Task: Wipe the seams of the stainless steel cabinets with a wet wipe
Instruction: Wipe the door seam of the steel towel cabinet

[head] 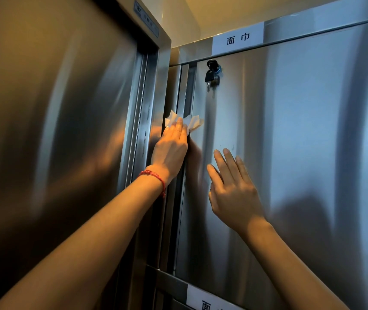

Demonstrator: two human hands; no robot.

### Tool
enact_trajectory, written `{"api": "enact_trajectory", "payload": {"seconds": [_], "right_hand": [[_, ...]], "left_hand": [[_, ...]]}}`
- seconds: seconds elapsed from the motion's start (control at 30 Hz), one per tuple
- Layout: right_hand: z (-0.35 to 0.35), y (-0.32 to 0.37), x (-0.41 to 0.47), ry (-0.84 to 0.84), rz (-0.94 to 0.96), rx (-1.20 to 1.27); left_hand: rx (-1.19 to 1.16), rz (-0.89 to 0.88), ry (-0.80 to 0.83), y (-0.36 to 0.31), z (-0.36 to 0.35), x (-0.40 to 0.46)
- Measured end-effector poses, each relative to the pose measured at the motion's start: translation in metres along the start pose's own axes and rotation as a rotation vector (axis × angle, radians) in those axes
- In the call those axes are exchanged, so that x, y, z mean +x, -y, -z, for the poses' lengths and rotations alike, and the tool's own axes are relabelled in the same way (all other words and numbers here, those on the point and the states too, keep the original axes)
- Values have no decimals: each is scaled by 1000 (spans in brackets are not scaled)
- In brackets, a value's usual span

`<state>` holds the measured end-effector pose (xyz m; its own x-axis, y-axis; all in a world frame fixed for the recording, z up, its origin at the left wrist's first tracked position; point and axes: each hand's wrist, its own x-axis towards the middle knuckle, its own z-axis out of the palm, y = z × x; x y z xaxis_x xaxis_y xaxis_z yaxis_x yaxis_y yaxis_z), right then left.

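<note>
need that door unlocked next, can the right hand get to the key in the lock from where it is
Probably yes. The right hand lies open on the cabinet door, below the key. Only bare steel lies between them, and the left hand presses the wet wipe off to the side.

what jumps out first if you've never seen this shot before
The left hand, a red string bracelet on its wrist, presses a crumpled white wet wipe flat against the vertical seam at the left edge of the brushed stainless steel cabinet door. The right hand rests open on that door, lower right. Above, a black-headed key hangs in the lock, beneath a white paper label.
</note>
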<state>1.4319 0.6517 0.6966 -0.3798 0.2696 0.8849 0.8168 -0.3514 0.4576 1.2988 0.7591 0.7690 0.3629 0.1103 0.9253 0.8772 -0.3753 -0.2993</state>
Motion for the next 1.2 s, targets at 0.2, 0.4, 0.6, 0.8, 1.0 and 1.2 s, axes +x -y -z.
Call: {"api": "enact_trajectory", "payload": {"seconds": [0.2,0.4,0.6,0.8,1.0,1.2], "right_hand": [[0,0,0,9,1,-13],[1,0,0,32,-3,-15],[1,0,0,25,-7,-27],[0,0,0,-3,-5,-27],[-1,0,-1,-31,-7,-20],[0,0,-1,-33,-2,-27]], "left_hand": [[22,-4,-4,3,4,13],[14,2,-24,7,8,21],[-7,15,-49,8,11,33],[-35,24,-66,11,12,41],[-15,30,-69,14,15,52],[-1,31,-76,16,17,60]]}}
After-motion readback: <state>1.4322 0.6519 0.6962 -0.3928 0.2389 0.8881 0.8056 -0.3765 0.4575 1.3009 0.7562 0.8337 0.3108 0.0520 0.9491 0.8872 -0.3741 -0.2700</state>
